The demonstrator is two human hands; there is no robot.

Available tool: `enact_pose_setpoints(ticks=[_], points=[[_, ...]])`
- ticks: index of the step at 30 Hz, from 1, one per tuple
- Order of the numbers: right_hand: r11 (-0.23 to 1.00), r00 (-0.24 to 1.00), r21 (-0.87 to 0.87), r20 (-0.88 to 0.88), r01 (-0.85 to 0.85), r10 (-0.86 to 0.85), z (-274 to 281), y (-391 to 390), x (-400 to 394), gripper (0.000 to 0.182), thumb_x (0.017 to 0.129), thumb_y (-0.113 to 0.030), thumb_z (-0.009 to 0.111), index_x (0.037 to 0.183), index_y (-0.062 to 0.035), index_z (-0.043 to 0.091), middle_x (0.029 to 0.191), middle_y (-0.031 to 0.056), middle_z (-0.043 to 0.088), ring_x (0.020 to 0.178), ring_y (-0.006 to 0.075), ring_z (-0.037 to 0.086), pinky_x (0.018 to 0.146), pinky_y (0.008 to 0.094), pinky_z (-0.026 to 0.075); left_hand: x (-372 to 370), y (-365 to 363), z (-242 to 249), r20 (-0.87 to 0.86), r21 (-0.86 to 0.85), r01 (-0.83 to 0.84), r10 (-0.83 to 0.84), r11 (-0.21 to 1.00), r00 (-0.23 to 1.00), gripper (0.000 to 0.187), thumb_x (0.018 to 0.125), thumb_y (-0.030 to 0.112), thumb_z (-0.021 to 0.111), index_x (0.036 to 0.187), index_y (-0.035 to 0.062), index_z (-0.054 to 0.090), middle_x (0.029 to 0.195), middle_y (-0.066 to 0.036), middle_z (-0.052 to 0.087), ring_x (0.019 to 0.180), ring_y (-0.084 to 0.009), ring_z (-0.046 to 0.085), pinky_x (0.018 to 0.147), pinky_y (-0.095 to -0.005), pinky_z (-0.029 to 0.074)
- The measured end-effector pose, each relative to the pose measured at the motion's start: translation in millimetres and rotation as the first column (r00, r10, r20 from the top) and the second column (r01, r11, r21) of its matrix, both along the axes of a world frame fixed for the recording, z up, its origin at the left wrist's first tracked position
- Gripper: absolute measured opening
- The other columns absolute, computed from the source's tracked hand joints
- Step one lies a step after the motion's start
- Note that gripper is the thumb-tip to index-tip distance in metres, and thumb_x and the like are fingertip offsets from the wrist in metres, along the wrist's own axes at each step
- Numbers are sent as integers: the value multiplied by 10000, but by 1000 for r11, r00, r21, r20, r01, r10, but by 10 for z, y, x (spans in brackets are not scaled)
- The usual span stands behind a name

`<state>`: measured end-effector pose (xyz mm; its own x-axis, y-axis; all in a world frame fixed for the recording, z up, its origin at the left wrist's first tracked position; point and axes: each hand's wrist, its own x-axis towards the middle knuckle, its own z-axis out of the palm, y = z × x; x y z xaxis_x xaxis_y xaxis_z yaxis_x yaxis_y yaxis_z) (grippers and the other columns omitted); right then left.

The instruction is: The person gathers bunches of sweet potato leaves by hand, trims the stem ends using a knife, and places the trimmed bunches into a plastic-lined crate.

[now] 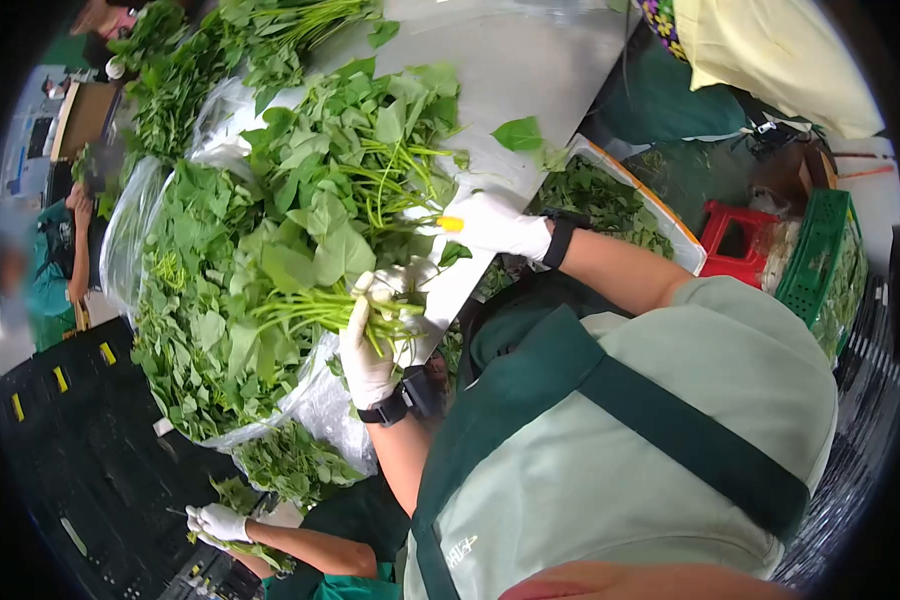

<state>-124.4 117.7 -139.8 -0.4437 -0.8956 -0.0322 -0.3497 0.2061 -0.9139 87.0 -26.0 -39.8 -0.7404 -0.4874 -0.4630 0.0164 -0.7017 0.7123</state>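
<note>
My left hand [368, 350], in a white glove, is closed round a bunch of leafy greens [310, 310]. Their cut-looking stem ends stick out past the fingers, and the broad leaves point away from me. My right hand [495, 222], also gloved, is above it in the view with a small yellow object [451, 224] at its fingers; its kind I cannot tell. Its fingertips are right at the stems of the big heap of greens [300, 150]. The heap lies on clear plastic sheeting [135, 230] at the metal table [530, 90].
A white crate of loose leaves [660, 220] stands below the table edge. Beyond it are a red stool [735, 240] and a green crate [815, 270]. A co-worker's gloved hand [218, 522] holds greens at lower left; another person [55, 250] stands far left, near black crates [100, 440].
</note>
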Motion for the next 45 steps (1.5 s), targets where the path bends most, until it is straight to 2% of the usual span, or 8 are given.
enact_pose_setpoints(ticks=[7, 12, 15, 19, 27, 35, 39, 45], points=[[916, 849, -92, -349, 390, -396, 370, -87, -441, 265, 795, -343, 640, 916, -112, 593, 866, 110, 583, 676, 340, 612, 609, 434, 476, -57, 86, 57, -138, -63, -226, 216, 972, 967, 172, 981, 246, 486, 987, 79, 531, 836, -15, 539, 805, -161, 526, 904, -377, 424], [956, 866, 18, -430, 292, -256, 214, -306, -726, 163, 800, -225, 646, 861, -78, 614, 729, 83, 625, 591, 278, 604, 547, 372, 470, -158, 166, 114, -114, -33, -338, 332, 941, 936, 177, 978, 205, 496, 1069, 57, 533, 874, -23, 548, 768, -135, 503, 820, -315, 442], [996, 682, -79, 731, 47, 26, 704, -255, -827, 213, 856, -214, 639, 855, -2, 629, 657, -7, 583, 474, 23, 438, 431, 192, 335, -144, 197, 156, -144, -33, -362, 354, 931, 924, 184, 981, 202, 490, 1089, 58, 527, 873, -19, 542, 755, -131, 492, 816, -308, 431], [927, 213, -360, 919, 109, 332, 750, -273, -975, 157, 912, -159, 579, 929, -3, 583, 718, 16, 540, 443, 34, 378, 417, 189, 329, -91, 175, 155, -196, -137, -382, 353, 914, 915, 214, 978, 219, 499, 1129, 66, 506, 856, -8, 526, 752, -124, 481, 792, -306, 415], [946, 500, -161, 866, 280, -1, 722, -182, -666, 123, 901, -98, 563, 955, 10, 591, 735, 40, 605, 485, 57, 444, 439, 208, 377, -80, 209, 128, -121, -182, -454, 438, 873, 891, 181, 964, 227, 532, 1046, 66, 526, 780, 8, 482, 705, -109, 451, 769, -308, 419], [874, 948, -400, 265, 277, -179, 817, -263, -547, 148, 891, -32, 516, 1014, 0, 590, 812, 38, 621, 578, 20, 486, 482, 166, 363, -422, 327, 264, -139, -309, -428, 404, 849, 904, 196, 978, 227, 505, 1053, 46, 517, 875, -7, 524, 757, -119, 473, 809, -299, 426], [929, 676, -304, 732, 209, 87, 1071, -175, -479, 148, 908, -86, 519, 1015, 2, 572, 783, 31, 599, 550, 28, 446, 468, 173, 344, -689, 288, 302, -214, -244, -429, 383, 870, 899, 153, 945, 145, 560, 1063, 56, 520, 897, -22, 545, 753, -104, 483, 753, -279, 437], [949, 674, -308, 686, -70, 272, 992, -186, -293, 194, 905, -171, 560, 999, -3, 585, 687, 19, 565, 498, 25, 412, 455, 180, 335, -835, 107, 283, -229, -16, -201, 193, 979, 954, 221, 944, 169, 568, 1115, 29, 554, 801, 3, 543, 675, -87, 475, 731, -264, 431]])
